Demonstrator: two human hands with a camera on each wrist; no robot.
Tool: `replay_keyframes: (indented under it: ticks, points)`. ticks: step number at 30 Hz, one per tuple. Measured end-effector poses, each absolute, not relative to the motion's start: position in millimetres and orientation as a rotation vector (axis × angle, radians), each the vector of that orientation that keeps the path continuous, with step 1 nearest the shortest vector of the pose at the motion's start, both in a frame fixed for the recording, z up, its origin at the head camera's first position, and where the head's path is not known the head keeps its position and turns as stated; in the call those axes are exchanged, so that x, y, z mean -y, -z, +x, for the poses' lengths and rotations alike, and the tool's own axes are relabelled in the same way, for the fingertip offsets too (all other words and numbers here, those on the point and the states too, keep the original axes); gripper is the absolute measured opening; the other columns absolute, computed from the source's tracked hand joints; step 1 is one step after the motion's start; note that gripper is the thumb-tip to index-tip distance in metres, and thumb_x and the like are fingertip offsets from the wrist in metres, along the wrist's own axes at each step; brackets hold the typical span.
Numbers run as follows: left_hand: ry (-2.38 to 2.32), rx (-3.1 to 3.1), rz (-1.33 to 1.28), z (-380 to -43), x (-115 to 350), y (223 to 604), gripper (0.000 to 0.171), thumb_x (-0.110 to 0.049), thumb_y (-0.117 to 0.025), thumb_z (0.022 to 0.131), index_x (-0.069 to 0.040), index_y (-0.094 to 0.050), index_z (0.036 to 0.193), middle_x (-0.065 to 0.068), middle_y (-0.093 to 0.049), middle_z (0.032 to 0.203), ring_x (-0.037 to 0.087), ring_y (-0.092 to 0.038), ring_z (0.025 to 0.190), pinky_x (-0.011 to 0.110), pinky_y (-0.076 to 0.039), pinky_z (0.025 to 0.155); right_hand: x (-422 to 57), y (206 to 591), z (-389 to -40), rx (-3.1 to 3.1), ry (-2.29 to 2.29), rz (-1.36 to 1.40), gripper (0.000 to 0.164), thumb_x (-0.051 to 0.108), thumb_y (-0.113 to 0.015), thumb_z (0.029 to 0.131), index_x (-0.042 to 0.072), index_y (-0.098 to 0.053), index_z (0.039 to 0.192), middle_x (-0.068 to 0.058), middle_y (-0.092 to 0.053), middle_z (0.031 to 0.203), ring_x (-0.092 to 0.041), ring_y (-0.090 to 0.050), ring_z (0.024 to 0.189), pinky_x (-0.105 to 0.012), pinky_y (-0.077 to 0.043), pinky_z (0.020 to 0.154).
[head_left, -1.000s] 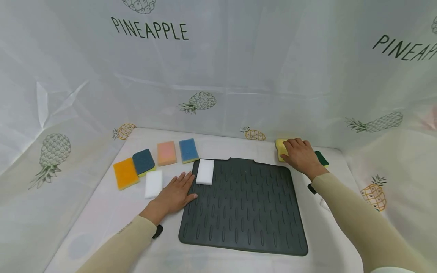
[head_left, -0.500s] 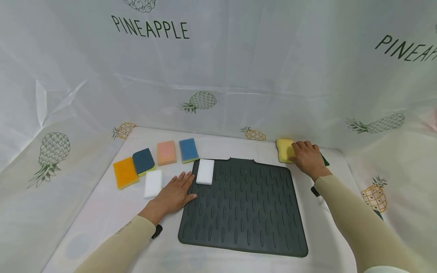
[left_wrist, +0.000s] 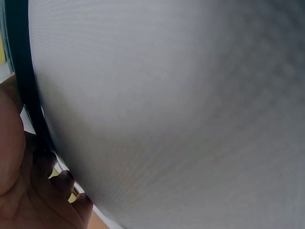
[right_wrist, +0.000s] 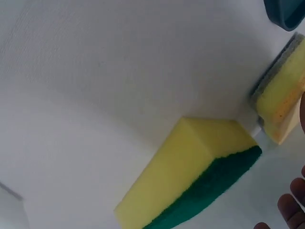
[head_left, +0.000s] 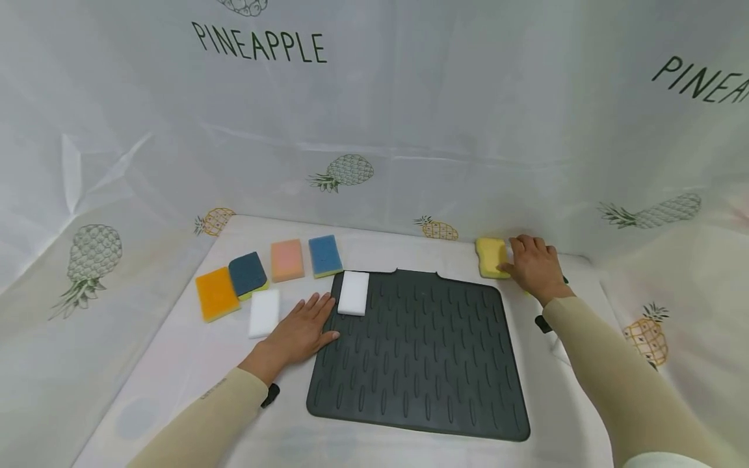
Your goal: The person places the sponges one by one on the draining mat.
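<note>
My left hand [head_left: 301,330] lies flat with fingers spread at the left edge of a dark grey ridged mat [head_left: 421,364]. A white sponge block [head_left: 354,294] sits on the mat's top left corner, just past those fingertips. At the far right, my right hand [head_left: 537,268] is over a green-and-yellow sponge [right_wrist: 190,176], mostly hidden by the hand in the head view. Its thumb is right at the side of a yellow sponge [head_left: 490,258], whose grey scouring layer shows in the right wrist view. The right fingers [right_wrist: 290,210] are loosely bent.
Left of the mat lie an orange sponge [head_left: 218,294], a dark blue sponge [head_left: 247,271], a white block [head_left: 264,314], a pink sponge [head_left: 287,260] and a blue sponge [head_left: 325,255]. A pineapple-print sheet [head_left: 374,117] rises behind and at both sides.
My right hand has moved right, off the yellow sponge and over the green-and-yellow one, uncovering the yellow sponge. The left hand has stayed on the mat's edge.
</note>
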State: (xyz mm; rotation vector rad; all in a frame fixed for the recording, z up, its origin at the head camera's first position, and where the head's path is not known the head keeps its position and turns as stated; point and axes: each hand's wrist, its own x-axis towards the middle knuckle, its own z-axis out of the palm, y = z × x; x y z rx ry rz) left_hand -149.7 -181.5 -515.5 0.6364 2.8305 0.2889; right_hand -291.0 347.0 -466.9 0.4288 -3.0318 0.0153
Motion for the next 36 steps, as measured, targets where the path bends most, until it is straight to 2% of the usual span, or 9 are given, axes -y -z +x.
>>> replay_keyframes:
  ticks: [8,13,18,26,36]
  points:
    - [-0.305,-2.826,0.639,-150.2,182.4,516.7,0.078,-0.048,-0.051,0.111,-0.001,-0.024,0.167,0.018,-0.022,0.175,0.040,-0.018,0.162,0.060,-0.020,0.130,-346.6,466.4,-293.5,3.012,-0.054,0.444,0.095,0.034,-0.082,0.093,-0.004,-0.027,0.160,-0.030,-0.032,0.161,-0.054,-0.030,0.146,-0.075,-0.032,0.111]
    - [-0.300,-2.832,0.642,-149.5,182.9,514.8,0.078,-0.048,-0.051,0.111,-0.001,-0.025,0.167,0.018,-0.022,0.175,0.041,-0.018,0.162,0.060,-0.021,0.130,-350.1,466.3,-295.0,3.012,-0.017,0.527,0.094,0.034,-0.081,0.094,-0.005,-0.029,0.161,-0.029,-0.034,0.162,-0.050,-0.029,0.150,-0.074,-0.029,0.115]
    - [-0.303,-2.834,0.647,-149.1,182.9,513.6,0.078,-0.048,-0.051,0.111,0.000,-0.025,0.167,0.019,-0.023,0.174,0.041,-0.019,0.162,0.060,-0.022,0.130,-352.3,465.7,-293.3,3.002,-0.021,0.559,0.092,0.034,-0.085,0.090,-0.007,-0.034,0.156,-0.031,-0.039,0.156,-0.052,-0.034,0.145,-0.074,-0.031,0.114]
    - [-0.294,-2.831,0.644,-149.8,182.9,514.2,0.078,-0.048,-0.051,0.111,-0.001,-0.025,0.167,0.018,-0.023,0.174,0.041,-0.019,0.162,0.060,-0.022,0.130,-356.6,471.7,-290.2,2.992,-0.016,0.538,0.109,0.032,-0.096,0.074,-0.010,-0.032,0.151,-0.034,-0.037,0.150,-0.058,-0.037,0.136,-0.077,-0.034,0.109]
    - [-0.282,-2.831,0.635,-149.6,184.4,514.6,0.078,-0.049,-0.050,0.111,-0.001,-0.025,0.167,0.018,-0.023,0.175,0.040,-0.019,0.162,0.060,-0.021,0.130,-352.8,471.0,-288.5,2.945,-0.024,0.520,0.103,0.039,-0.089,0.076,-0.014,-0.032,0.143,-0.037,-0.039,0.143,-0.056,-0.040,0.128,-0.073,-0.040,0.101]
